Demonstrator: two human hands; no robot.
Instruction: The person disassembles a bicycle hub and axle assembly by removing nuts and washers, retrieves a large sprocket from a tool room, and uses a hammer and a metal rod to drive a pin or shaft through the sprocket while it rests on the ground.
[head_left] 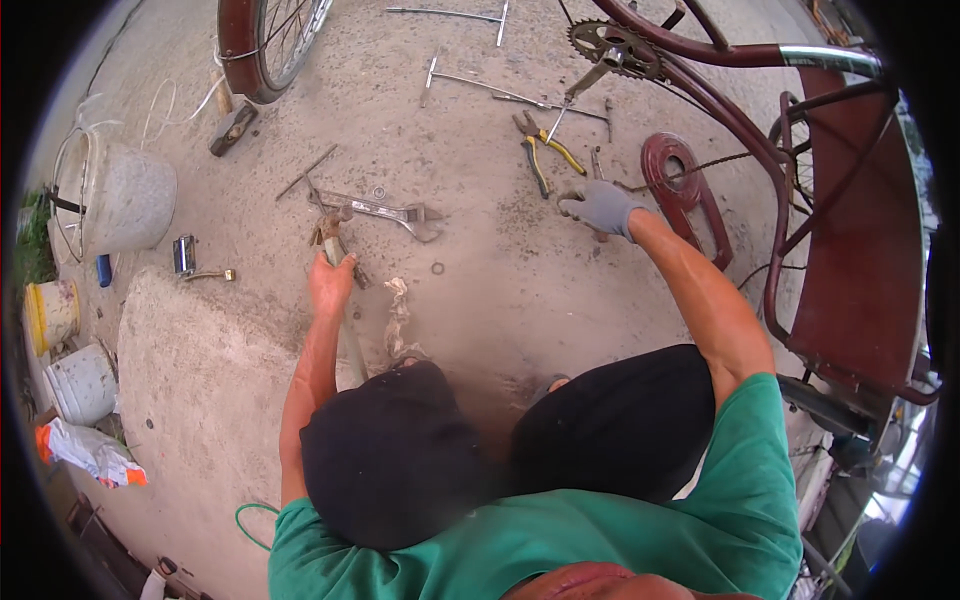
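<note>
On the concrete ground (480,290) before your knees, your bare left hand (330,283) is clamped around a long tool (333,243), its rusty head just below the wrench (385,212). Your gloved right hand (603,207) presses fingers-down on the ground near the pliers (543,150) and the red chain guard (685,190); you can't tell if it grips anything.

The bare left hand (331,283) reaches forward, fingers seemingly curled closed; the gloved right hand (603,206) stretches out, palm down, fingers spread.
</note>
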